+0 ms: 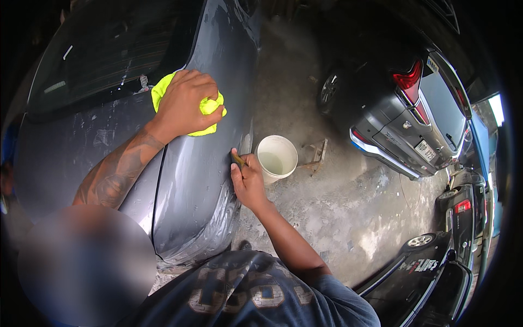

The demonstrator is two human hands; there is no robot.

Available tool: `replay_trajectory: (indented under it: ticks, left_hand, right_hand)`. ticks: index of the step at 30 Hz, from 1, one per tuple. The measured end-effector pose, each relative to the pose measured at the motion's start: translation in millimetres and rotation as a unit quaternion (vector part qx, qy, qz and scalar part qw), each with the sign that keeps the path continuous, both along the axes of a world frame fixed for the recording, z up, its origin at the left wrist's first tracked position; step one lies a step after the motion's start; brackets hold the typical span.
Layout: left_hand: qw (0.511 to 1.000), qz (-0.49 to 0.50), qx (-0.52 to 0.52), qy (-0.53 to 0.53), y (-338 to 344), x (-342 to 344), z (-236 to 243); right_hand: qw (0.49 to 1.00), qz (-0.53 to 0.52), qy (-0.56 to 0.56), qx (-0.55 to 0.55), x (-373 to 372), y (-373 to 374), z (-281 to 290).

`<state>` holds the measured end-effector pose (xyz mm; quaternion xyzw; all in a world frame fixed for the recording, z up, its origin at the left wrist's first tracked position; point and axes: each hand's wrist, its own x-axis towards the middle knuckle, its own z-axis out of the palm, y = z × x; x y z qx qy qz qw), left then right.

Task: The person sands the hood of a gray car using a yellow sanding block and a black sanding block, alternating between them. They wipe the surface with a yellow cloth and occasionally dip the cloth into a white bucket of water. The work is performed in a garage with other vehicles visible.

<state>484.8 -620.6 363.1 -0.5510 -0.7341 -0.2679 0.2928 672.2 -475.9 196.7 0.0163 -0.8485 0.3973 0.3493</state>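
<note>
My right hand (248,182) pinches a small sanding block (237,159) against the grey car (190,180); higher up that car, left hand (185,103) presses a yellow cloth (210,106).

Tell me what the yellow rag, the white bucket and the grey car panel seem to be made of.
Yellow rag: soft cloth, probably microfibre; it bunches and folds under the left hand.
White bucket: looks like plastic, smooth, matte, with a thin rim.
Grey car panel: painted sheet metal by its look; dull, scuffed finish with pale smears, faint sheen near the lower edge.
</note>
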Motion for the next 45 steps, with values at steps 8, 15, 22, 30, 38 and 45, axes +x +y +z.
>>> replay_trajectory:
  ticks: [8, 15, 22, 30, 38, 45]
  left_hand:
    - [0.999, -0.009, 0.022, 0.026, 3, -5, -3]
    - [1.000, 0.009, -0.008, -0.010, -3, -2, -4]
    - [1.000, 0.009, -0.012, -0.024, -1, 0, 0]
    - [1.000, 0.014, -0.015, -0.019, -1, 0, 3]
    - [1.000, 0.018, -0.015, 0.007, -1, 2, 7]
    - [0.999, 0.023, -0.029, 0.016, 2, -3, 6]
  right_hand:
    - [1.000, -0.008, -0.014, -0.013, 14, -21, -2]
    - [1.000, -0.004, -0.022, 0.011, -12, -5, 3]
    - [0.995, -0.052, -0.079, -0.042, -32, 18, 1]
    - [0.982, -0.055, -0.159, -0.088, -40, 26, -1]
    - [0.977, -0.035, -0.117, -0.177, -27, 16, -9]
    - [0.986, -0.002, 0.043, -0.160, -23, 19, -57]
